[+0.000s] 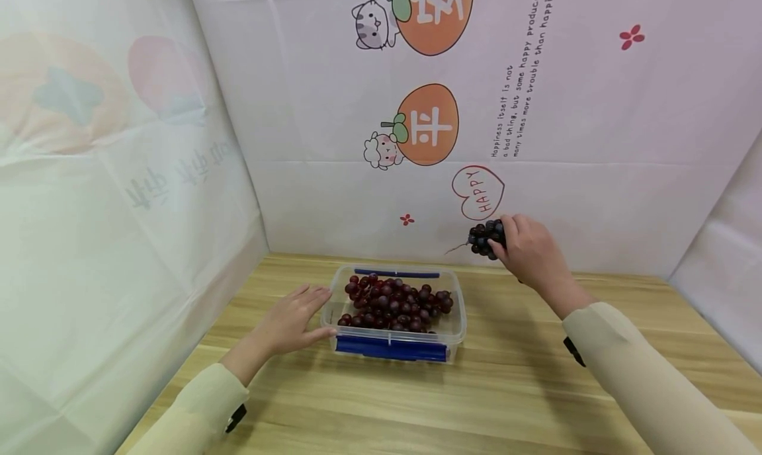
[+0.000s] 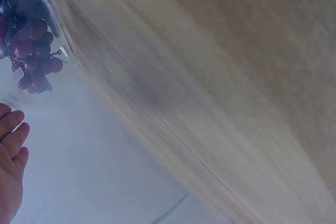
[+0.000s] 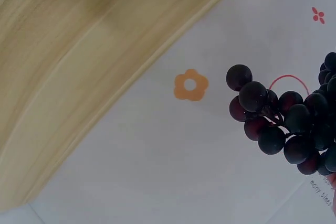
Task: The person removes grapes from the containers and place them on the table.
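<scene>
My right hand (image 1: 531, 251) grips a bunch of dark grapes (image 1: 485, 238) in the air, right of and above the container. The thin stem of the bunch points left. In the right wrist view the grapes (image 3: 297, 119) fill the right side, with the hand almost wholly out of frame. My left hand (image 1: 296, 317) lies at the left rim of a clear plastic container (image 1: 389, 348) with blue clips, fingers spread and thumb near its front corner. Red grapes (image 1: 395, 304) lie inside the container. The left wrist view shows the left fingers (image 2: 13, 132) straight, close to the container's grapes (image 2: 31, 40).
The container stands on a wood-grain table (image 1: 381, 409). A white printed cloth (image 1: 333, 111) hangs behind the table's far edge, and another white cloth (image 1: 107, 263) rises along the left side.
</scene>
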`<state>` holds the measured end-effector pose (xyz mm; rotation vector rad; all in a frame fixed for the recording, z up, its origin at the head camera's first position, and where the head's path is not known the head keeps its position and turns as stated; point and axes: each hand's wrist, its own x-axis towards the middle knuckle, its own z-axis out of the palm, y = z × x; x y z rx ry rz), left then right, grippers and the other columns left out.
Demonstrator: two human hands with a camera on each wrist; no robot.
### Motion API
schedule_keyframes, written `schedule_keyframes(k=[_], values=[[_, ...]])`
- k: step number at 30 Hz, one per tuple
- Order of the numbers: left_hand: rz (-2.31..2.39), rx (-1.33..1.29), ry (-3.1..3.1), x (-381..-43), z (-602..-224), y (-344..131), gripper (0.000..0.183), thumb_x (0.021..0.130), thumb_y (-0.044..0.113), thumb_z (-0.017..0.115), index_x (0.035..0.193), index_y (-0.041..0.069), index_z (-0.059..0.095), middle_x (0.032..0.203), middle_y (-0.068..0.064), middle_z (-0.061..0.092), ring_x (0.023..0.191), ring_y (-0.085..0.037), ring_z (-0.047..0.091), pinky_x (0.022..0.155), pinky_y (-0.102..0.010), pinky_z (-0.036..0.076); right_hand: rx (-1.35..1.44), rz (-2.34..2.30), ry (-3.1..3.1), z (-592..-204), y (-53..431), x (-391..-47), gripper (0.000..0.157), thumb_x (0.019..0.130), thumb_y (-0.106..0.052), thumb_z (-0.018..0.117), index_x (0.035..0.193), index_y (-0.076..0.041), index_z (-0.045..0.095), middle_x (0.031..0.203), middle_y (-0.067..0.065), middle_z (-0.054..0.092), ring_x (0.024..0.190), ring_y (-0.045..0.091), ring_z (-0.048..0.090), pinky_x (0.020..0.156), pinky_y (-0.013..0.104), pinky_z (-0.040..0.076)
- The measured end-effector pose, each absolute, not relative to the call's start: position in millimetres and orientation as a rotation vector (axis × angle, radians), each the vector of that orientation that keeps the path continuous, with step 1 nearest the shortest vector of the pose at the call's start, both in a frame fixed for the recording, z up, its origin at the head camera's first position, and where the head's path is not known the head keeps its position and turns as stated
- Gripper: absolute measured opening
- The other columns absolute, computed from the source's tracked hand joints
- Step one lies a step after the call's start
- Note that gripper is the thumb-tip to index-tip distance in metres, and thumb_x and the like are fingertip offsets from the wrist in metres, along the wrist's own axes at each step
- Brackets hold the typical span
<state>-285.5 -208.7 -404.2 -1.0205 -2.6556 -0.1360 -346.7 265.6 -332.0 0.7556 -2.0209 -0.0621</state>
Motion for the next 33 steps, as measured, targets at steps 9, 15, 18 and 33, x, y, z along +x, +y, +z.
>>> schedule_keyframes(k=[9,15,18,33], values=[[-0.121,-1.007,-2.654,-284.8,-405.0,-208.3,0.081,0.093,0.061,0.051,0.143,-0.002,0.045,0.144,-0.018,0.046,0.134,-0.034,0.041,0.114,-0.047,0.027,0.710,-0.061,-2.075,-344.5,276.3,-352.2,0.046,0.082,-0.018,0.072,0.102,0.018,0.052,0.081,0.027,0.055,0.066,0.040,0.055,0.053,0.052,0.050],[-0.123,-1.002,-2.656,-283.4,-404.0,-207.6,0.081,0.092,0.061,0.052,0.142,-0.002,0.045,0.144,-0.017,0.046,0.134,-0.034,0.041,0.113,-0.047,0.028,0.692,-0.036,-2.098,-350.7,280.1,-354.4,0.045,0.082,-0.017,0.073,0.101,0.019,0.052,0.079,0.028,0.054,0.065,0.040,0.055,0.053,0.052,0.050],[-0.123,-0.998,-2.659,-282.9,-403.3,-207.5,0.081,0.092,0.061,0.052,0.143,-0.002,0.045,0.145,-0.017,0.046,0.134,-0.034,0.041,0.113,-0.047,0.028,0.672,-0.026,-2.122,-353.6,282.4,-354.8,0.044,0.083,-0.017,0.073,0.100,0.019,0.052,0.078,0.028,0.054,0.064,0.040,0.054,0.052,0.052,0.050],[-0.129,-0.999,-2.661,-282.2,-402.4,-207.8,0.080,0.092,0.060,0.053,0.143,-0.002,0.045,0.145,-0.018,0.045,0.134,-0.034,0.041,0.113,-0.047,0.029,0.533,-0.040,-2.263,-377.5,288.0,-360.9,0.042,0.086,-0.019,0.071,0.094,0.017,0.051,0.075,0.026,0.051,0.062,0.039,0.053,0.051,0.050,0.050]])
